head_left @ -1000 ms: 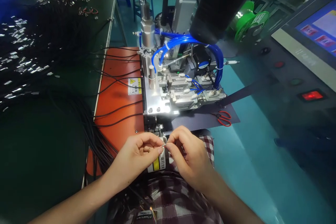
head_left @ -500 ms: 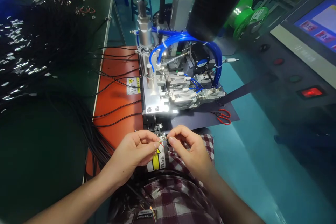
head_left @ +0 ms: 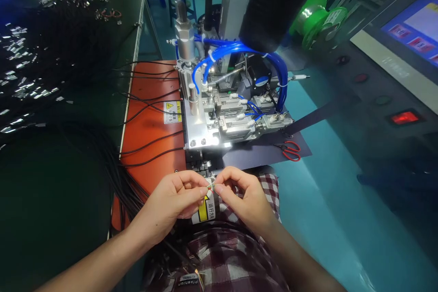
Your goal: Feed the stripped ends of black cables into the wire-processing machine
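Thin coloured wires (head_left: 210, 185) show between my two hands, in front of the machine's near end. My left hand (head_left: 185, 194) pinches them between thumb and forefinger. Close on its right, my right hand (head_left: 239, 190) has thumb and forefinger pressed together at the other side of the wires, the fingertips nearly touching those of the left. Under the fingertips lies a white label with a yellow arrow (head_left: 203, 210). What else the fingers cover is hidden.
Ahead stands a metal machine (head_left: 236, 114) with blue hoses (head_left: 236, 48). Black cables (head_left: 153, 155) cross the orange plate (head_left: 147, 123). Red-handled scissors (head_left: 291, 150) lie on the right. A control panel (head_left: 383, 73) is at far right, a cable pile (head_left: 78, 45) at left.
My right hand has moved slightly left, so its fingertips are now closer to my left hand's. The view has shifted a little.
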The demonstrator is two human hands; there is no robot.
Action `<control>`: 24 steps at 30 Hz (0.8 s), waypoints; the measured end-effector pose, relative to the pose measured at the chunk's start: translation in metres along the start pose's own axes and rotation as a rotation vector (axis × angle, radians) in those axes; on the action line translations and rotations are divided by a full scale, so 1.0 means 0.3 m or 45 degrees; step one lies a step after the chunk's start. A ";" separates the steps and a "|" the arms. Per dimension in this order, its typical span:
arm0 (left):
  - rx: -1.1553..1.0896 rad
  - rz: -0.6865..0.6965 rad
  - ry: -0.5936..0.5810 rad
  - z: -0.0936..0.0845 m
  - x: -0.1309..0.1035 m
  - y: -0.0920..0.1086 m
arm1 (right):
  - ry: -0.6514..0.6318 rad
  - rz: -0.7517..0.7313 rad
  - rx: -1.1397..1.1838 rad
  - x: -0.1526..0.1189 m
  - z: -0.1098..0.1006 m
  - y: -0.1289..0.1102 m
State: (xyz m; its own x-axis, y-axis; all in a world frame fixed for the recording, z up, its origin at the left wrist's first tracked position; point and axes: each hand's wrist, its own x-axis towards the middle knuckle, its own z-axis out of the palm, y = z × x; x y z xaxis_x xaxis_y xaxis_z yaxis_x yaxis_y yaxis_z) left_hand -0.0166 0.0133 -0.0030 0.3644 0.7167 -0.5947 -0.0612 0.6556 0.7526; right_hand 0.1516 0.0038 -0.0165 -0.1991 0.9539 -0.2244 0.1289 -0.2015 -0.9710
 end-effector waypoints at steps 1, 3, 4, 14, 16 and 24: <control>-0.003 0.002 -0.003 0.000 0.000 0.000 | -0.007 0.013 0.006 0.000 0.001 0.002; -0.024 0.001 -0.020 -0.002 -0.002 0.001 | -0.033 0.043 0.031 -0.001 0.002 0.006; -0.039 -0.002 -0.037 -0.003 -0.003 0.000 | -0.049 0.055 0.054 0.000 0.001 0.010; -0.063 -0.132 -0.249 -0.021 -0.001 -0.006 | -0.464 -0.092 0.246 0.058 -0.044 0.076; -0.042 -0.157 -0.269 -0.025 -0.001 -0.006 | -0.544 -0.124 0.213 0.068 -0.056 0.075; 0.121 -0.116 -0.199 -0.008 -0.001 -0.007 | -0.622 -0.374 -0.071 0.078 -0.091 0.015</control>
State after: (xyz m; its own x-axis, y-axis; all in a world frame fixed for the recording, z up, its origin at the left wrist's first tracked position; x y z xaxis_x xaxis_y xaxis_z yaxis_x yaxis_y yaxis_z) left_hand -0.0188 0.0121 -0.0051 0.5044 0.6048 -0.6162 0.0638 0.6856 0.7252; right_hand 0.1741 0.0314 -0.0239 -0.6585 0.7520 0.0291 0.0490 0.0814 -0.9955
